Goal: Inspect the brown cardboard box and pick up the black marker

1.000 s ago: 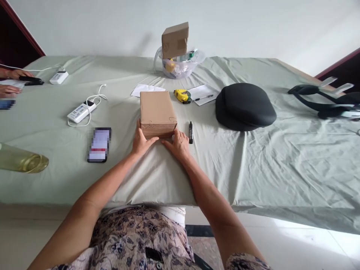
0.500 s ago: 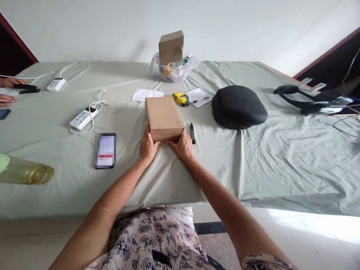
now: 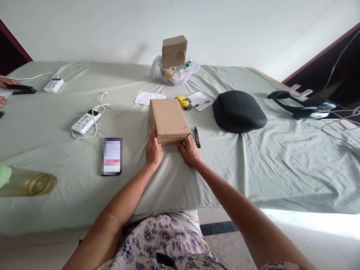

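Observation:
A closed brown cardboard box (image 3: 170, 118) lies flat on the cloth-covered table in front of me. My left hand (image 3: 154, 150) grips its near left corner, fingers along the side. At the near right corner, my right hand (image 3: 190, 150) is closed on the lower edge, some of its fingers hidden by the box. Just right of that hand lies a black marker (image 3: 197, 137). Behind the box are a yellow tape measure (image 3: 183, 102), a white paper (image 3: 149, 98) and a notepad (image 3: 198, 98) with a pen (image 3: 201, 103) on it.
A phone (image 3: 111, 155), a white power bank (image 3: 86, 122) with cable and a yellowish bottle (image 3: 33, 182) lie leftward. A black case (image 3: 239, 111) and a headset (image 3: 303, 105) are rightward. Farther back, a clear basin (image 3: 182, 77) holds another box (image 3: 174, 51). Another person's hand (image 3: 8, 81) shows far left.
The view has shifted slightly, so most things appear a little lower and those near the middle farther right. My right thumb has moved outward along the box's near edge. Both hands stay on the box.

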A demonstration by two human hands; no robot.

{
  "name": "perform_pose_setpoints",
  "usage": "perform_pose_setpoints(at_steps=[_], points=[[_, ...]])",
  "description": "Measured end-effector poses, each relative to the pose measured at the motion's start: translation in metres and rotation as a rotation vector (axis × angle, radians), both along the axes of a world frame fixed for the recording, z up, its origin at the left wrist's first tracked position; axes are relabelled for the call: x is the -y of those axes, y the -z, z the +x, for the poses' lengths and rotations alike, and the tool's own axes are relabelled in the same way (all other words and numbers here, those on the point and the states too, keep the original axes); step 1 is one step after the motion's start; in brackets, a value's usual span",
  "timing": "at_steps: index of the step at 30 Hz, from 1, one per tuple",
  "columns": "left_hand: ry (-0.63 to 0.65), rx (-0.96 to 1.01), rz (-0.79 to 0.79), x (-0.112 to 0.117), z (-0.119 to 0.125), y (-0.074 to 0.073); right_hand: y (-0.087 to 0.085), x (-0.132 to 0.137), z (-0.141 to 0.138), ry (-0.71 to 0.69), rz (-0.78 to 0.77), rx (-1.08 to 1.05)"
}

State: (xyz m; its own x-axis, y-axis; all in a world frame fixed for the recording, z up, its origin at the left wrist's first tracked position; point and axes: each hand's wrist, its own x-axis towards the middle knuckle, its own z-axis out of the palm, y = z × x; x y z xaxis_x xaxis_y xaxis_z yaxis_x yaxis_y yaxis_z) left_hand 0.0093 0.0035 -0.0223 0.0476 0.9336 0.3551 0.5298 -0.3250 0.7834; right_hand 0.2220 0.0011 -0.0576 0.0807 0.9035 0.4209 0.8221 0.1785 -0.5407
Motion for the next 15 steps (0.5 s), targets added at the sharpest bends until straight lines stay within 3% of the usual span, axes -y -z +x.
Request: perform_pose_setpoints(at_steps=[15], points=[[0.007, 0.006, 0.011, -0.0013, -0.0016, 0.0047, -0.0049, 0.0012, -0.0012, 0.030, 0.013, 0.002]])
